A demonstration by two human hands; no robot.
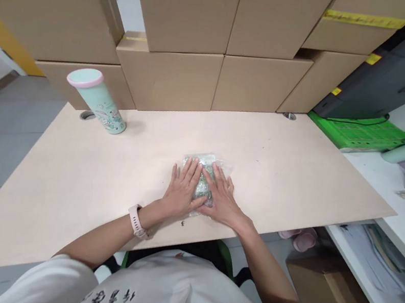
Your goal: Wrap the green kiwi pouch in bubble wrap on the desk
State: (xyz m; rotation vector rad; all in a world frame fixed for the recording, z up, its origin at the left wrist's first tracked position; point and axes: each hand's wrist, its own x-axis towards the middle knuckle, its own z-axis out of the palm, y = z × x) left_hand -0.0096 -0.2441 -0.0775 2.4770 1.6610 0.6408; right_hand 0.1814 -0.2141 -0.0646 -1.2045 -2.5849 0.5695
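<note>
A small bubble-wrapped package [203, 188] lies on the pale wooden table [139, 156] in front of me. Clear plastic shows at its edges, and something greenish shows through; what is inside I cannot make out. My left hand [184, 187] rests flat on the package's left side, fingers stretched forward. On the right side lies my right hand [221, 196], its fingers spread over the plastic. Both thumbs are near each other at the package's front end. The hands cover much of the wrapping. A pale pink watch band [138, 222] is on my left wrist.
A mint-green tumbler [99, 103] with a pink rim stands at the back left. Stacked cardboard boxes [179, 78] line the far edge. To the right are a green plastic crate [364, 133], a dark case [403, 66] and a white shelf [373, 175].
</note>
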